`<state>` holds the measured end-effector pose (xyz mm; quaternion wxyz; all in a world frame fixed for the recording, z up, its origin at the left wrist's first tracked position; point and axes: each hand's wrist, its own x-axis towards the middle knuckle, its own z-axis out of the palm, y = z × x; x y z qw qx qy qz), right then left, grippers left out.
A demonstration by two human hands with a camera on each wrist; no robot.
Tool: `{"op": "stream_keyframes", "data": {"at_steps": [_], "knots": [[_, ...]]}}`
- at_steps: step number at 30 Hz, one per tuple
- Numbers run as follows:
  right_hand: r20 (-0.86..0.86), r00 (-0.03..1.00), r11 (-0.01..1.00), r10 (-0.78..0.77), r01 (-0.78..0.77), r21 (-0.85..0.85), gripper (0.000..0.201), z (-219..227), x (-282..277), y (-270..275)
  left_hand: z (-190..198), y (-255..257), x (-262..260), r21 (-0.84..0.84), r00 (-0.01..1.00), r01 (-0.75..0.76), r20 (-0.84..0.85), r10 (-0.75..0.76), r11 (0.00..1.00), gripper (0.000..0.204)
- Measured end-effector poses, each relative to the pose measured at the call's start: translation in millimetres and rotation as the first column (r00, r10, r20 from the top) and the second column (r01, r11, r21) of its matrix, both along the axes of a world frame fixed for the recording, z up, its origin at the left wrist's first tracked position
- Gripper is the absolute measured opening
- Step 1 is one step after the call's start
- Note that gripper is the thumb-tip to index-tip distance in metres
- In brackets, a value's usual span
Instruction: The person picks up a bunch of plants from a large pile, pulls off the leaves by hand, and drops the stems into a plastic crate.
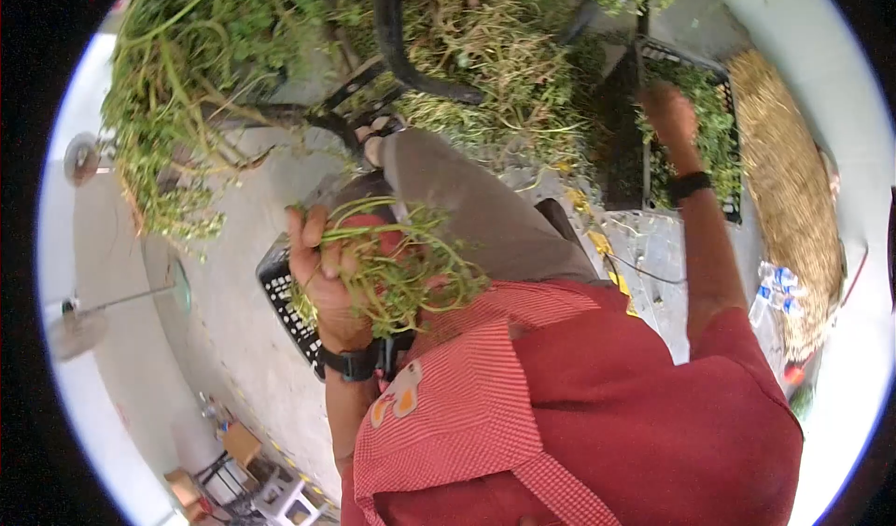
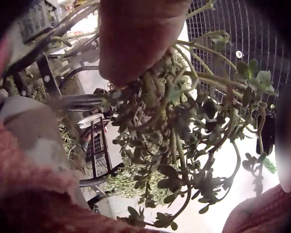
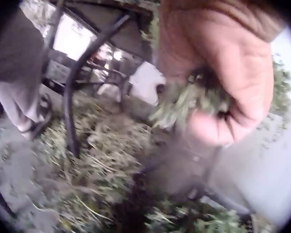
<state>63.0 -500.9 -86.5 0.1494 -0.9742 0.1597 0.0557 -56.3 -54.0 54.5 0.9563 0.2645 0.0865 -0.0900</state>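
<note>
Ground: concrete, heaps of cut greens [image 1: 187, 69] around.
Left hand [image 1: 322, 279]: fingers curled round herb bunch [image 1: 401, 269], held above black crate [image 1: 285, 307].
Right hand [image 1: 667, 111]: sprigs [image 3: 194, 104] pinched, over far crate [image 1: 728, 153].
Handling: light, limp, easily bruised; best gripped at stems.

Black plastic crate [image 1: 283, 294], leafy green sprigs [image 1: 401, 265]

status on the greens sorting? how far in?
Partway, by the look of it. Done: the right crate already holds greens. In hand: the left hand grips a bunch; the right hand holds a clump over that crate. Left: big unsorted piles on the ground.
</note>
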Motion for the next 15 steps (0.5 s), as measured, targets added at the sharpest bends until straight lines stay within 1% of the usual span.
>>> {"op": "stream_keyframes", "data": {"at_steps": [1,2,3,4,5,6,7,8,9,10,11,12,13,14,15], "knots": [[0.148,0.985,0.986,-0.086,0.105,-0.128,0.064,-3.6,-7.9,-22.1,-5.1,2.7,2.6,-0.057,0.998,0.041,0.054,-0.038,0.998,0.042],[0.083,0.99,0.913,-0.11,0.133,-0.386,0.081,-5.0,-11.3,-36.6,-9.4,5.5,3.8,-0.048,0.998,0.022,0.059,-0.02,0.999,0.042],[0.105,0.99,0.874,-0.092,0.131,-0.469,0.075,15.9,-21.7,-28.8,-13.1,7.4,5.3,-0.112,0.994,0.064,0.098,-0.053,0.992,0.042],[0.109,0.99,0.877,-0.087,0.127,-0.463,0.075,3.1,-11.4,-35.0,-14.5,7.5,7.7,-0.176,0.986,0.112,0.14,-0.087,0.978,0.043],[0.157,0.985,0.977,0.076,-0.042,-0.209,0.065,-16.9,1.2,-46.8,-13.9,6.8,8.9,-0.218,0.991,0.088,0.117,-0.063,0.972,0.043],[0.243,0.946,0.971,0.214,-0.233,0.05,0.056,-30.8,6.5,-53.6,-14.8,6.6,9.5,-0.214,0.992,0.086,0.114,-0.063,0.973,0.043],[0.155,0.967,0.891,0.202,-0.247,0.38,0.036,-23.9,10.1,-24.8,-16.4,7.1,10.6,-0.135,0.992,0.067,0.119,-0.051,0.988,0.041],[0.104,0.978,0.703,0.183,-0.204,0.682,0.031,-11.9,8.1,10.1,-16.7,7.6,10.8,-0.055,0.991,0.046,0.127,-0.039,0.997,0.04],[0.048,0.982,0.427,0.185,-0.124,0.896,0.026,4.9,0.0,50.1,-15.0,7.6,7.1,-0.075,0.999,-0.029,0.02,0.031,0.997,0.042],[0.192,0.945,0.418,0.266,-0.292,0.86,0.025,33.6,-15.3,98.7,-12.4,5.5,6.6,-0.07,0.999,-0.034,0.02,0.036,0.997,0.042],[0.271,0.871,0.389,0.41,-0.436,0.812,0.024,41.2,-19.4,125.5,-9.3,2.7,6.7,-0.112,0.999,-0.009,0.041,0.014,0.994,0.042],[0.248,0.838,0.383,0.486,-0.459,0.802,0.021,61.6,-28.6,153.1,-7.5,2.8,6.8,-0.154,0.998,0.015,0.064,-0.005,0.988,0.042],[0.222,0.799,0.375,0.559,-0.482,0.792,0.02,85.1,-39.6,175.8,-14.7,11.1,6.1,-0.089,0.998,0.012,0.066,-0.006,0.996,0.043],[0.355,0.721,0.274,0.595,-0.597,0.754,0.021,100.2,-48.8,191.3,-13.0,11.5,5.2,-0.089,0.998,0.003,0.066,0.003,0.996,0.043],[0.479,0.627,0.169,0.614,-0.698,0.696,0.023,111.0,-57.1,201.7,-10.1,8.9,4.3,-0.133,1.0,-0.008,0.027,0.012,0.991,0.043]]}}
